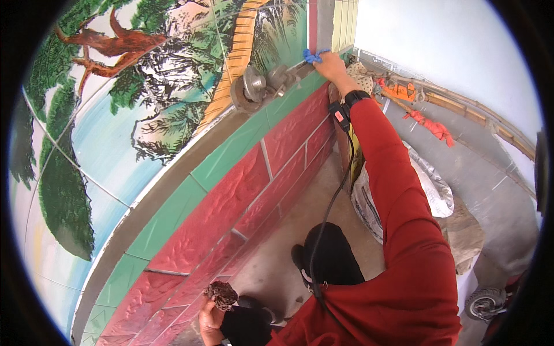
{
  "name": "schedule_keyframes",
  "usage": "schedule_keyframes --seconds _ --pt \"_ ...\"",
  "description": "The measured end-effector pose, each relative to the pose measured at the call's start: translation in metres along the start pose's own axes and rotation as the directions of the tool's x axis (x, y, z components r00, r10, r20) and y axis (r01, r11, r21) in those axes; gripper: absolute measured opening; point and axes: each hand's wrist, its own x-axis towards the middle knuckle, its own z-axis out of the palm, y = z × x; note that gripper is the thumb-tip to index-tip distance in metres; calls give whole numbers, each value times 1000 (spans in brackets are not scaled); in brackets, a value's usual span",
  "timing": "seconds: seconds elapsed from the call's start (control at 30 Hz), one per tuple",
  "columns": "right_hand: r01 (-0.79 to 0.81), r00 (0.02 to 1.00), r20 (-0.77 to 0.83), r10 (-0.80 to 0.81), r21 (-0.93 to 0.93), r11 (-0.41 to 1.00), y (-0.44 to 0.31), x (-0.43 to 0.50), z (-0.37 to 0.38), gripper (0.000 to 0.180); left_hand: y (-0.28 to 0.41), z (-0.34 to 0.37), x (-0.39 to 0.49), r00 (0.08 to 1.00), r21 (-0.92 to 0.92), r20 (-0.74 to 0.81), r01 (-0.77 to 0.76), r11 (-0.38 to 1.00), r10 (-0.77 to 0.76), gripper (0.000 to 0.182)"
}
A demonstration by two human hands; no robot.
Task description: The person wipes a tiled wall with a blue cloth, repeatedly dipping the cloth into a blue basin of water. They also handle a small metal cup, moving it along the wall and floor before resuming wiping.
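My right hand (332, 68) is stretched far forward, its fingers closed on a blue cloth (312, 56) at the far end of a narrow grey ledge (171, 175). The cloth touches the ledge by the wall corner. Low in the view, my left hand (210, 318) holds a crumpled brown cloth (221, 295) in front of the red brick-pattern tiles (216, 190). Green tiles (225, 160) edge the ledge. Above it rises a tiled wall painted with trees and rocks (173, 82). Round metal pieces (253, 86) stand on the ledge, short of my right hand.
Bamboo poles (463, 110) with red cloth ties (433, 125) lean along the right wall. A silvery sack (426, 186) and a brown sack (461, 233) lie right of my arm. A wheel (485, 304) shows at lower right. A black cable (331, 203) hangs from near my right wrist.
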Motion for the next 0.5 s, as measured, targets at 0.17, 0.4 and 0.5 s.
schedule_keyframes --seconds 0.17,0.4,0.5 --pt "179 984 -4 -180 110 978 0 -25 -4 31 -1 -9 4 997 31 41 57 998 -58 55" --pt "377 912 -276 -303 274 885 -10 -65 5 27 -1 -5 -3 999 45 -5 40 998 -39 65" --pt "226 923 -379 -73 378 898 -25 -82 18 27 0 -3 -6 999 66 -30 35 997 -34 72"
